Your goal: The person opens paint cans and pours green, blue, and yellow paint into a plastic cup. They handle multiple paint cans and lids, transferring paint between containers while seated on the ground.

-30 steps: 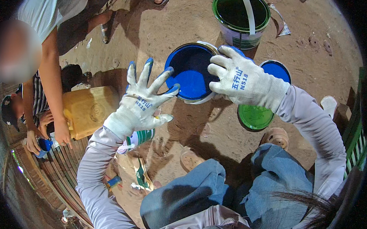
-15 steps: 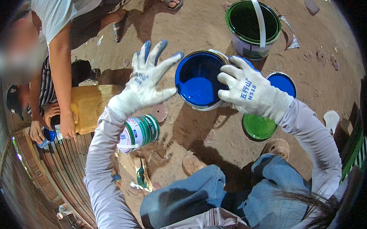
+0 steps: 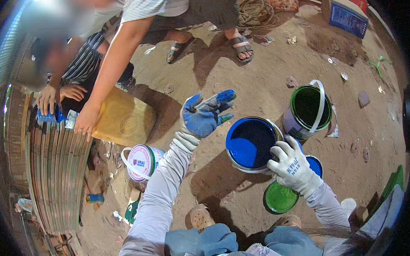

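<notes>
Blue-lettered right glove on paint pail

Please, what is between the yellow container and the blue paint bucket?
In the head view, the gloved left hand shows between the yellow container and the blue paint bucket.

The left gloved hand was blue across the palm and whitish at the cuff; the right gloved hand was whitish with blue print. The paint bucket was vivid blue inside, the green bucket dark within, its handle white. Sleeves were pale lilac-grey, jeans blue, clogs tan, the container yellow, a co-worker's shirt striped.
</notes>
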The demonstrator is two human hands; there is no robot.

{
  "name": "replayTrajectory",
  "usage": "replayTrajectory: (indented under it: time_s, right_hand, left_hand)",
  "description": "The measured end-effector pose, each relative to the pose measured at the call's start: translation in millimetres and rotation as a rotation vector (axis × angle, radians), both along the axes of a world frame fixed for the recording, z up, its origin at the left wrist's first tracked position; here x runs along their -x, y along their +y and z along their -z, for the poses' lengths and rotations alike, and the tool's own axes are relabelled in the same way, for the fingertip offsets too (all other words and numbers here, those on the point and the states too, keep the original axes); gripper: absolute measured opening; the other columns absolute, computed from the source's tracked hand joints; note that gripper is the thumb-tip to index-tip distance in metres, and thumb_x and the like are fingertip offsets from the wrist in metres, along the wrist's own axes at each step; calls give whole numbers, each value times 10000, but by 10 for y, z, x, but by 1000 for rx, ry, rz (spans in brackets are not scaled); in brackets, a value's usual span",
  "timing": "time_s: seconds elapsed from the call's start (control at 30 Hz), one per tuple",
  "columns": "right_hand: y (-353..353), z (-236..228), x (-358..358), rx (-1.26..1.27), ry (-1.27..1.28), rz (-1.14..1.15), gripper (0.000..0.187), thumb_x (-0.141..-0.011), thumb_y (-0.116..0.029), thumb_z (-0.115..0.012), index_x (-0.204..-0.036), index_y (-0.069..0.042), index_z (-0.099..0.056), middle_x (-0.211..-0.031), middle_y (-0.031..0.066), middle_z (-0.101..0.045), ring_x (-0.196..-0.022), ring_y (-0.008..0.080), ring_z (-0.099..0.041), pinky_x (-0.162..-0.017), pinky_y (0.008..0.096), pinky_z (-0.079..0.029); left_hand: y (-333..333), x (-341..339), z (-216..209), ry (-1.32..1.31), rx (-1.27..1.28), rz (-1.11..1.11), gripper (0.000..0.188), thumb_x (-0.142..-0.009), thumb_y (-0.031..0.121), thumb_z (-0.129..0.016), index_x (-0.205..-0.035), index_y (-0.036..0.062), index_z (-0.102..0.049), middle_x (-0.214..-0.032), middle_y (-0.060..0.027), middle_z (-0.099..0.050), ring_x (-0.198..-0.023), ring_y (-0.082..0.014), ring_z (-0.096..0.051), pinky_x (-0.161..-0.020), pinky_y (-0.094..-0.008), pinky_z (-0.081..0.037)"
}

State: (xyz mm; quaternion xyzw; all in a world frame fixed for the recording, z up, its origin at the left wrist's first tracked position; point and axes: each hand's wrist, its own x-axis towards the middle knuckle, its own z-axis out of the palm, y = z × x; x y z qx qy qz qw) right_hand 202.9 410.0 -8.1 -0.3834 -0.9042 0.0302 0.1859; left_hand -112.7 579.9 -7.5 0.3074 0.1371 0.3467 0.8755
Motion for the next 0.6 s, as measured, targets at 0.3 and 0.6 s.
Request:
replayTrajectory:
  time_s: [0.3,0.6]
  right_hand:
    - [-39,-23,28,21,-69,24,297,-660,-226,-764,-934,-140,-690,-1169,155,-656,-1212,352,-585,-1115,592,-410]
    - [-73,18,22,-12,-56,-4,261,-683,-276,-741,-883,-127,-662,-1093,128,-627,-1176,322,-592,-1091,564,-448]
  left_hand:
    - [-178,79,-214,839,-845,-12,706,-947,462,-542,-1550,103,-465,-1625,-163,-386,-1521,-331,-304,-1247,-495,-180]
    - [-373,-76,-304,1743,-2204,16,805,-762,186,-678,-1518,399,-498,-1670,-86,-299,-1525,-432,-239,-1215,-695,-107]
